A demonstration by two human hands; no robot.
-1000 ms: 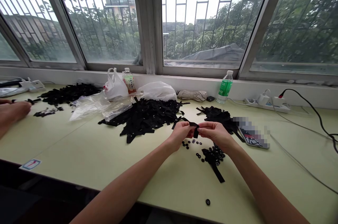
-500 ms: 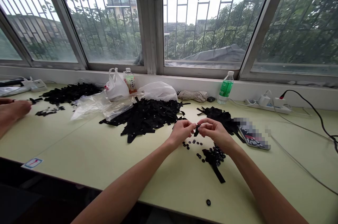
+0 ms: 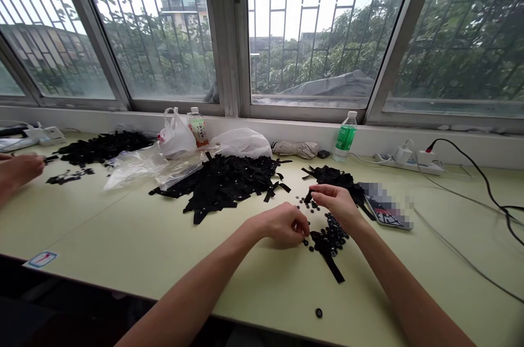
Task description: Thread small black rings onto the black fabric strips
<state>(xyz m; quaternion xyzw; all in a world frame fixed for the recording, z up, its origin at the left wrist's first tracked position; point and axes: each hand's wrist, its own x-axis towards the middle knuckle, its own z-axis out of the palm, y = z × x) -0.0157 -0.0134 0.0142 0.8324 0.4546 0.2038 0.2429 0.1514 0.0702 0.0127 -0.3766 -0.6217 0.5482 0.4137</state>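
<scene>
My left hand (image 3: 282,225) rests low on the pale green table (image 3: 143,238), fingers curled into a pinch at the edge of a scatter of small black rings (image 3: 333,233). What the fingertips hold is hidden. My right hand (image 3: 338,202) hovers just behind the rings, thumb and fingers pinched on a short black strap piece (image 3: 308,197). One long black strap (image 3: 329,262) lies under the rings, running toward me. A small pile of black straps (image 3: 333,176) sits just beyond my right hand.
A big heap of black straps (image 3: 225,183) lies left of centre, with plastic bags (image 3: 241,142) and two bottles (image 3: 346,137) behind. Another person's hand (image 3: 18,169) works at the far left. A power strip (image 3: 409,160), a black cable and a loose ring (image 3: 318,312) are nearby.
My hands were together holding the strap piece at chest height. The left hand has let go and dropped to the rings on the table; the right keeps the strap piece.
</scene>
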